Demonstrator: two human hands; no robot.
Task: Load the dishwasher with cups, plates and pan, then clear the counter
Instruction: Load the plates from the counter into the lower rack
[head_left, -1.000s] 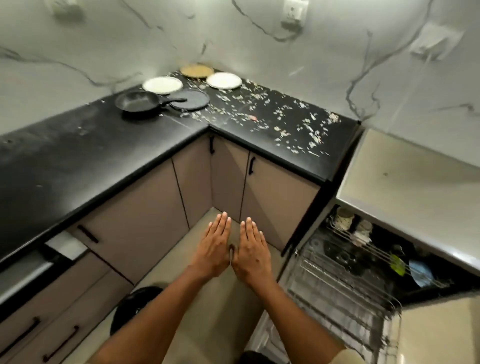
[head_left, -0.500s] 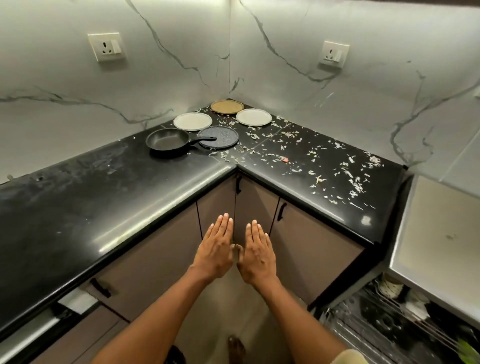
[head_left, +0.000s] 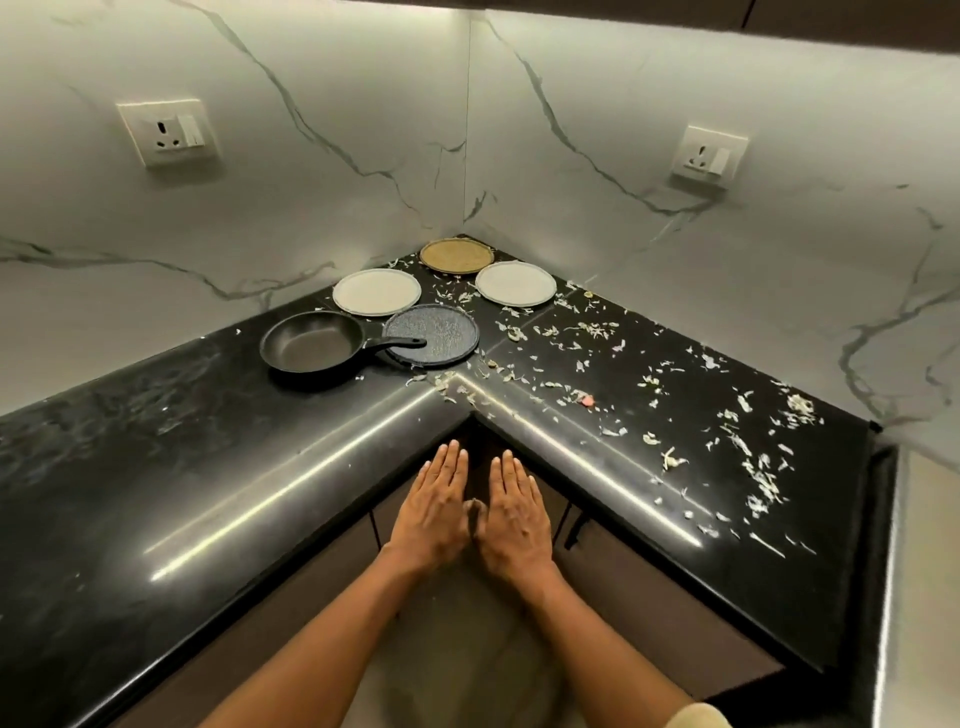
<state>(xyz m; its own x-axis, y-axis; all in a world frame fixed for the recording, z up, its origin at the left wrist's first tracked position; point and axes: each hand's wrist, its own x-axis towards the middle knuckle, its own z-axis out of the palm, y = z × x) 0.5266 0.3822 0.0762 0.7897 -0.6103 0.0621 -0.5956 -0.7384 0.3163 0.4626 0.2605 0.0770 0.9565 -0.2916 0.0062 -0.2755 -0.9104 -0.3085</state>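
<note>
Below the desk (head_left: 156, 467) corner: my left grip (head_left: 434, 512) and right grip (head_left: 514, 514) hung flat, spread, empty; pan (head_left: 311, 348) handle overlapped the dark plate (head_left: 434, 335), a likely snag.

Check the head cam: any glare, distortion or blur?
Head view: bright streaks of glare run along the rounded counter edge; wide-angle bending curves the counter and walls; the pan, plates and both hands stay sharp; light falls evenly from above.

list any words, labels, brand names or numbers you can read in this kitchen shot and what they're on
None can be read.
Left wall socket: plain face, no lettering visible.
Right wall socket: plain face, no lettering visible.
Frying pan: no brand mark visible.
Dark speckled plate, two white plates and brown plate: no print.
</note>
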